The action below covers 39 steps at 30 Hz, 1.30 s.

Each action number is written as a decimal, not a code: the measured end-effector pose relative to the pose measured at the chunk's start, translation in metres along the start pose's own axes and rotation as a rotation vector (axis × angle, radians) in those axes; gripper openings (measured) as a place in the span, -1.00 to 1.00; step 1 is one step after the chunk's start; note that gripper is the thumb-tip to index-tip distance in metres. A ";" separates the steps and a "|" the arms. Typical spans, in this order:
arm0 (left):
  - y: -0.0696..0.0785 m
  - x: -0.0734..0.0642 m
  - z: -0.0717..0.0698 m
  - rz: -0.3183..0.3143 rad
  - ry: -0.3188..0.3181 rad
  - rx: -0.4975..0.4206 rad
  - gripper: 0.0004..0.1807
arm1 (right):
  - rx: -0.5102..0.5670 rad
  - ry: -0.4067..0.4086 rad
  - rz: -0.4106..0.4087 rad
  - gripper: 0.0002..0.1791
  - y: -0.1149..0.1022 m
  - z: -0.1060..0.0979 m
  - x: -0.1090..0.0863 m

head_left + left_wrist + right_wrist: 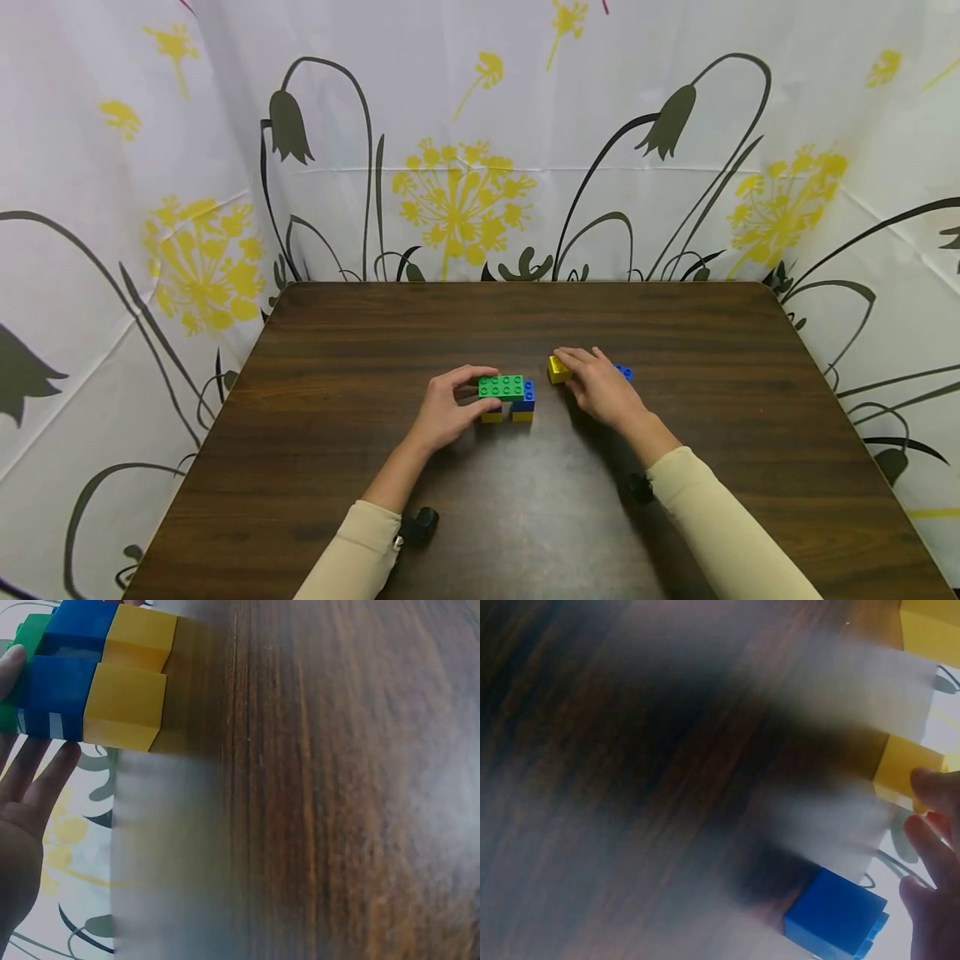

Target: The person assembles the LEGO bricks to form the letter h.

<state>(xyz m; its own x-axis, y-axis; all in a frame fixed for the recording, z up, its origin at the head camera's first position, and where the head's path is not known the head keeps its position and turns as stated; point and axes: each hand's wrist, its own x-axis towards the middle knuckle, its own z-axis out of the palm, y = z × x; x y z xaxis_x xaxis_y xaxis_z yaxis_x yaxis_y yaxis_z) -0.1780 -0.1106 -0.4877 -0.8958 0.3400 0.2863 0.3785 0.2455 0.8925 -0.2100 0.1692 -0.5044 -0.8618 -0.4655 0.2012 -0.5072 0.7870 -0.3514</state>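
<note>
My left hand (444,410) pinches a green toy brick (501,386), thumb along the near side and fingers behind. The green brick lies on top of blue bricks (528,392), which sit on yellow bricks (522,417) as two legs with a gap between them. In the left wrist view both blue-and-yellow legs show side by side, the nearer yellow brick (126,705) standing on the table. To the right, my right hand (606,392) grips a separate yellow brick (558,371) by its sides, partly covering it. Just beyond that hand is a loose blue brick (624,372), mostly hidden in the head view.
The dark wood-grain table (360,333) spreads around the bricks. Behind its far edge hangs a white curtain (495,83) with yellow and grey flowers. A black wrist camera (422,525) sits at the left sleeve. The loose blue brick (836,911) stands close beside the right hand.
</note>
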 end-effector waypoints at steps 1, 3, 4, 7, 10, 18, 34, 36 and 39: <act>-0.003 0.000 0.000 0.001 0.001 -0.008 -0.57 | 0.001 0.011 -0.001 -0.42 0.001 0.001 0.000; -0.014 0.001 0.001 -0.003 0.001 -0.019 -0.55 | 0.004 0.025 0.006 -0.45 0.002 0.001 0.001; -0.015 0.001 0.001 -0.001 0.002 -0.024 -0.54 | 0.004 0.029 0.013 -0.46 0.003 0.001 0.001; -0.015 0.002 0.000 0.002 -0.002 -0.025 -0.54 | 0.012 0.037 0.035 -0.49 0.004 0.001 0.002; -0.015 0.002 0.000 -0.009 -0.007 -0.019 -0.54 | 0.030 0.038 0.049 -0.49 0.004 0.001 0.001; -0.017 0.002 0.001 -0.024 -0.010 -0.017 -0.52 | 0.082 0.081 0.068 -0.51 -0.001 -0.008 0.002; -0.019 0.002 0.000 -0.042 -0.006 -0.074 -0.45 | 0.273 0.203 -0.065 -0.47 -0.041 -0.039 0.017; -0.019 0.003 -0.001 -0.035 -0.012 -0.076 -0.43 | 0.295 0.209 -0.072 -0.47 -0.046 -0.040 0.018; -0.019 0.002 -0.001 -0.032 -0.011 -0.082 -0.39 | 0.331 0.197 -0.086 -0.48 -0.056 -0.041 0.019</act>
<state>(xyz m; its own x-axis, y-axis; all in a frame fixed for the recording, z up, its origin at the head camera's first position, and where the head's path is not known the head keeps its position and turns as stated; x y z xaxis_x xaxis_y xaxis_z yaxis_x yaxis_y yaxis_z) -0.1873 -0.1160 -0.5037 -0.9044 0.3428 0.2539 0.3288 0.1811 0.9269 -0.1985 0.1330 -0.4436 -0.8173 -0.4121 0.4027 -0.5758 0.5603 -0.5954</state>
